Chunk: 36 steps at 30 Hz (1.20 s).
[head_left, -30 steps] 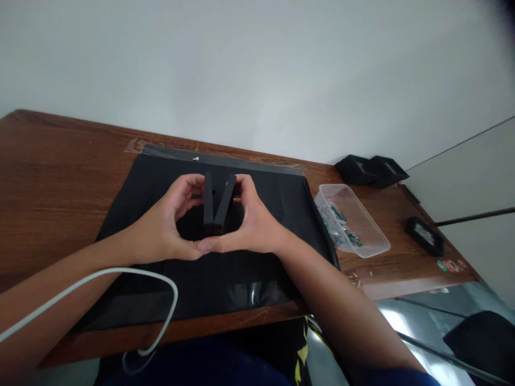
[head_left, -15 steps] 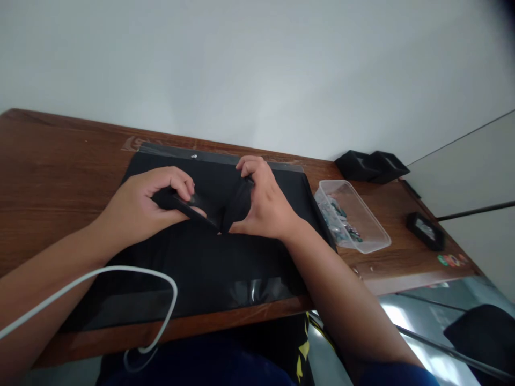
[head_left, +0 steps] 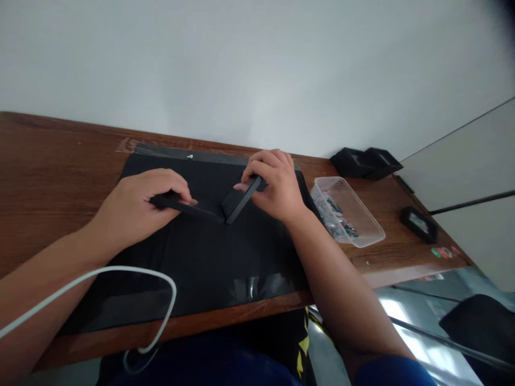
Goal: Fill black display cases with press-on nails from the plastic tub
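Observation:
My left hand (head_left: 151, 195) pinches a thin black flat piece (head_left: 203, 213), thumb and fingers closed on its left end. A second black flat piece (head_left: 243, 202), with a thicker edge, is gripped by my right hand (head_left: 279, 185) at its upper right end. Their lower ends meet in a wide V just above the black mat (head_left: 193, 257). Whether they are hinged together or separate, I cannot tell. The fingers hide the outer ends of both pieces.
Right of the mat stands a clear plastic tub (head_left: 372, 221) with small bagged items. Black bins (head_left: 354, 162) are against the wall, and a small black tray (head_left: 419, 225) lies farther right. A white cable (head_left: 120, 267) loops across my left forearm near the table's front edge.
My right hand has moved up and right and turned its piece, so that the thick edge shows. The left piece has tilted flatter, and the V between them is more visible.

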Each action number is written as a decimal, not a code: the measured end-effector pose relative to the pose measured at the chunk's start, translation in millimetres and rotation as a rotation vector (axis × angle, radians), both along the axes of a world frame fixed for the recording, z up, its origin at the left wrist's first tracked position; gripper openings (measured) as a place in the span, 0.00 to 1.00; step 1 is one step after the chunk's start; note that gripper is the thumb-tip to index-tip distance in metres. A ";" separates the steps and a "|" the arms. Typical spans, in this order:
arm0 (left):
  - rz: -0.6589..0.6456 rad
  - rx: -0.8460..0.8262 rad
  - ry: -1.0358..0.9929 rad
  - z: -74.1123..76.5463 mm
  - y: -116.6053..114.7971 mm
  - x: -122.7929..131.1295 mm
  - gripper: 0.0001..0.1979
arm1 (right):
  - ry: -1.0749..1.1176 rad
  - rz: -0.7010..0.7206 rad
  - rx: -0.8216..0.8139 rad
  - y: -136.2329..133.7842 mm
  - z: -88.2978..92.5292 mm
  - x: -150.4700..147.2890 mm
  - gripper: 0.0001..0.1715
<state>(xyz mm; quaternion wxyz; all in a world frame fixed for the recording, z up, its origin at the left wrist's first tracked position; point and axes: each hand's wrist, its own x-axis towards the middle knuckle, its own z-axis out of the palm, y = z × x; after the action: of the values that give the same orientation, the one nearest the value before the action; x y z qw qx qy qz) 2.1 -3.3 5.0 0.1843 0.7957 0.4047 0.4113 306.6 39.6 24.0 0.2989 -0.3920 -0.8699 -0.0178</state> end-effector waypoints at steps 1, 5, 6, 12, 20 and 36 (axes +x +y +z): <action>-0.025 0.003 0.051 0.4 0.6 -1.1 0.08 | 0.003 -0.015 0.024 1.1 -1.3 0.9 0.11; -0.136 0.064 0.198 -3.7 4.5 -3.5 0.22 | -0.005 -0.056 0.094 4.9 -5.2 3.6 0.12; -0.155 0.081 0.221 -5.9 6.0 -3.7 0.24 | -0.010 -0.065 0.104 5.8 -5.7 4.1 0.12; -0.185 0.076 0.255 -15.4 13.9 -6.2 0.22 | -0.013 -0.073 0.060 11.0 -2.6 11.0 0.12; -0.192 -0.078 0.276 -31.9 10.7 -13.8 0.19 | -0.066 0.054 -0.224 8.7 8.6 24.1 0.12; -0.129 -0.107 0.291 -36.6 11.4 -2.7 0.26 | 0.149 -0.825 -0.154 0.1 29.4 112.5 0.23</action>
<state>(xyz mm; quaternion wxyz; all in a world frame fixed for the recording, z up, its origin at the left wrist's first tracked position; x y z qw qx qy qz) -0.6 8.1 -31.5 0.1921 0.8601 0.3966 0.2570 419.1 39.8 53.4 0.2986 -0.7286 -0.6149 -0.0425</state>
